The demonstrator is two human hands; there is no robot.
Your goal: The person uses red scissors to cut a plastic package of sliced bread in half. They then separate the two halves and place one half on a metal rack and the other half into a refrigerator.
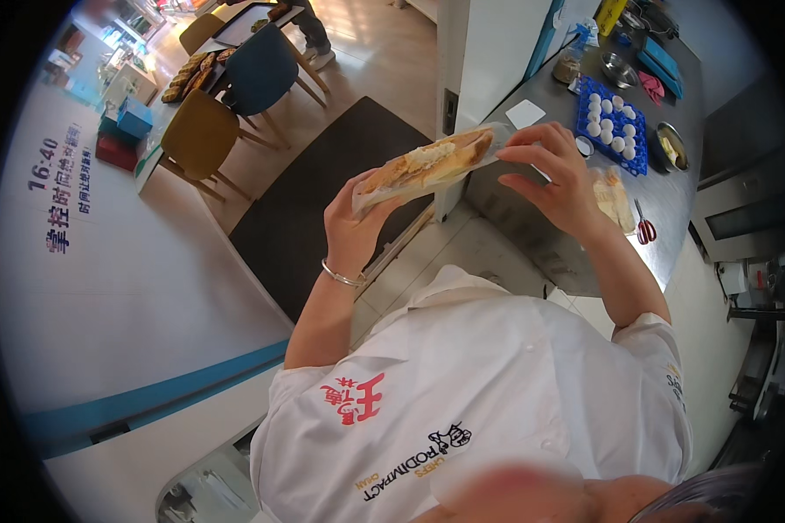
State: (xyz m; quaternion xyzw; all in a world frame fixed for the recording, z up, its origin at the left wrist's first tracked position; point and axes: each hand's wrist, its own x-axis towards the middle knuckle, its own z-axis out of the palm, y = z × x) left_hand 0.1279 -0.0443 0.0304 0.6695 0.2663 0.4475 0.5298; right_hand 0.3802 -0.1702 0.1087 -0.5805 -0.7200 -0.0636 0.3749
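A long filled bread roll [432,160], split along its top with a pale filling showing, lies in a clear plastic bag [497,134]. From below and around its near end, my left hand [360,219] grips the bagged roll; a silver bangle circles that wrist. At the far end my right hand [553,173] has thumb and forefinger apart beside the bag's edge. Whether a fingertip touches the film is hard to tell. The roll is held up in the air in front of my chest, tilted up toward the right.
To the right is a steel worktable [575,261] with a blue egg tray [611,124], red-handled scissors [645,225], a bagged bread item [611,199] and metal bowls [671,147]. A doorway with a dark mat [327,189] lies ahead. Beyond stand chairs [199,134], breads [196,72] and a person's legs [311,29].
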